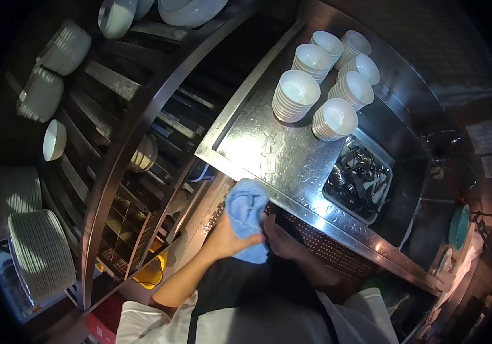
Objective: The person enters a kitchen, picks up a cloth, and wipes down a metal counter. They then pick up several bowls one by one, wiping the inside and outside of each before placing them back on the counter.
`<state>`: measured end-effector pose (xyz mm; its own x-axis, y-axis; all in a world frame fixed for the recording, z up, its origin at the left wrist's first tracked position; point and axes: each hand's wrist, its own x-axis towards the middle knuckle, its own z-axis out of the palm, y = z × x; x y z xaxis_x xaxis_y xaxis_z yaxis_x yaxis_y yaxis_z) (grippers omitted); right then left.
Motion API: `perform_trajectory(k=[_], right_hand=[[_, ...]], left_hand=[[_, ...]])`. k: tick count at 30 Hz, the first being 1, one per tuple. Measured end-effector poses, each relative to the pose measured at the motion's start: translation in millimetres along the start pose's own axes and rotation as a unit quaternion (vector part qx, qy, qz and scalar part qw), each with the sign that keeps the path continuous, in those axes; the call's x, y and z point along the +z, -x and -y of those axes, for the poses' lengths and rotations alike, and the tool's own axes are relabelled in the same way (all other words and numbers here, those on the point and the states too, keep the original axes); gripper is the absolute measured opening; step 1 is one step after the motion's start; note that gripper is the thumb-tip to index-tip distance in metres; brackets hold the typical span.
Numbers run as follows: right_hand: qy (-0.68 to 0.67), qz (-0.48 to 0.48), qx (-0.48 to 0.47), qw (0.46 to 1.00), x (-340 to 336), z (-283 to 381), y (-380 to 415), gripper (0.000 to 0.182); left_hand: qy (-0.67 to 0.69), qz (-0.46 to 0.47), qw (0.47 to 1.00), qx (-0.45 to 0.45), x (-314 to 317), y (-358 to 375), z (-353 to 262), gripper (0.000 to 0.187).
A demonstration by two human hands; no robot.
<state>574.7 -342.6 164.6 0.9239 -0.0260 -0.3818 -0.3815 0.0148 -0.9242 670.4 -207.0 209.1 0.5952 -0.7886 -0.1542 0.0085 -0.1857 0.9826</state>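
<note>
A blue cloth (pixel 247 209) is bunched up in front of my body, close to the front edge of the steel counter (pixel 257 163). My left hand (pixel 223 238) is wrapped round the cloth from the left, its thumb across the front. On the other side, my right hand (pixel 280 236) is beside the cloth, in shadow; its fingers are partly hidden, and what they hold cannot be made out. Beyond the cloth, several stacks of white bowls (pixel 296 96) stand on the wet counter.
A tray of cutlery (pixel 360 182) sits at the counter's right. Along the left, a metal rack (pixel 121 155) bears stacked plates (pixel 42 255) and bowls (pixel 55 140). A divided crate (pixel 121 226) is low in the rack, near a yellow object (pixel 151 274).
</note>
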Motion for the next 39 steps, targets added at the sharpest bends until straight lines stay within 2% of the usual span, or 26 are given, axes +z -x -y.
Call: perform_trajectory(k=[1, 2, 3, 4, 5, 7, 8, 9, 11, 12, 14, 17, 20, 22, 27, 29, 33, 35, 36, 38, 39], right_hand=[[0.000, -0.004, 0.004, 1.000, 2.3, 9.3, 0.3, 0.065], [-0.030, 0.064, -0.030, 0.997, 2.2, 28.7, -0.5, 0.066], [-0.060, 0.131, -0.064, 0.988, 2.5, 45.2, 0.0, 0.067], [-0.050, 0.143, -0.101, 0.983, 4.4, 54.3, 1.4, 0.063], [-0.049, 0.137, -0.100, 0.984, 1.9, 48.0, -5.7, 0.063], [-0.057, 0.123, -0.150, 0.979, -8.6, 26.7, -30.8, 0.058], [0.100, -0.014, -0.166, 0.981, -11.4, 26.6, -45.4, 0.059], [0.252, -0.151, -0.172, 0.940, -11.3, 27.3, -65.0, 0.061], [0.345, -0.200, -0.206, 0.894, -13.6, 9.9, -129.2, 0.068], [0.372, -0.193, -0.196, 0.887, -9.4, 1.7, -159.8, 0.069], [0.396, -0.194, -0.182, 0.879, -7.1, -15.2, -213.0, 0.069], [0.452, -0.223, -0.116, 0.856, -16.9, -37.5, -250.4, 0.069], [0.578, -0.166, -0.163, 0.782, -32.3, -49.8, -245.3, 0.070], [0.569, -0.185, -0.154, 0.786, -33.3, -51.1, -244.8, 0.070], [0.514, -0.228, -0.128, 0.817, -43.6, -55.5, -227.3, 0.071], [0.530, -0.250, -0.086, 0.806, -53.6, -58.8, -213.3, 0.072], [0.535, -0.276, -0.095, 0.793, -77.5, -63.6, -176.6, 0.073], [0.522, -0.322, -0.087, 0.785, -94.8, -74.9, -155.8, 0.076], [0.515, -0.359, -0.063, 0.776, -111.8, -97.6, -143.5, 0.079], [0.545, -0.441, -0.025, 0.713, -151.2, -124.4, -84.5, 0.080], [0.601, -0.439, 0.058, 0.666, -203.9, -193.6, -46.7, 0.078]], left_hand=[[-0.019, -0.025, 0.999, -0.015, -6.4, 5.6, 6.6, 0.094], [-0.040, -0.051, 0.997, -0.030, -13.5, 10.4, 13.8, 0.084], [-0.038, -0.045, 0.998, -0.029, -20.8, 15.4, 23.3, 0.084], [0.005, -0.085, 0.996, -0.033, -27.5, 20.9, 34.4, 0.073], [0.048, -0.125, 0.990, -0.037, -34.3, 25.6, 42.4, 0.061], [0.142, -0.199, 0.965, -0.096, -47.9, 35.4, 49.3, 0.050], [0.189, -0.232, 0.943, -0.144, -55.0, 41.5, 53.7, 0.047], [0.214, -0.270, 0.923, -0.171, -61.0, 44.5, 45.9, 0.047], [0.247, -0.322, 0.899, -0.164, -71.4, 53.7, 60.3, 0.046], [0.243, -0.316, 0.902, -0.167, -72.8, 56.5, 59.4, 0.046], [0.277, -0.374, 0.872, -0.155, -76.5, 59.0, 54.1, 0.047], [0.253, -0.370, 0.879, -0.164, -83.8, 72.3, 44.9, 0.048], [0.264, -0.382, 0.867, -0.181, -88.1, 79.0, 48.6, 0.050], [0.272, -0.397, 0.854, -0.198, -88.1, 73.6, 46.4, 0.048], [0.258, -0.377, 0.872, -0.177, -100.2, 67.5, 40.1, 0.047], [0.251, -0.373, 0.874, -0.182, -108.2, 63.1, 38.4, 0.047], [0.226, -0.385, 0.875, -0.187, -112.5, 51.0, 27.6, 0.047], [0.233, -0.362, 0.883, -0.188, -118.8, 51.0, 38.4, 0.048], [0.208, -0.367, 0.886, -0.192, -118.7, 46.4, 36.5, 0.048], [0.188, -0.365, 0.892, -0.187, -120.4, 39.1, 42.4, 0.049], [0.192, -0.356, 0.895, -0.188, -121.5, 37.1, 48.3, 0.049]])
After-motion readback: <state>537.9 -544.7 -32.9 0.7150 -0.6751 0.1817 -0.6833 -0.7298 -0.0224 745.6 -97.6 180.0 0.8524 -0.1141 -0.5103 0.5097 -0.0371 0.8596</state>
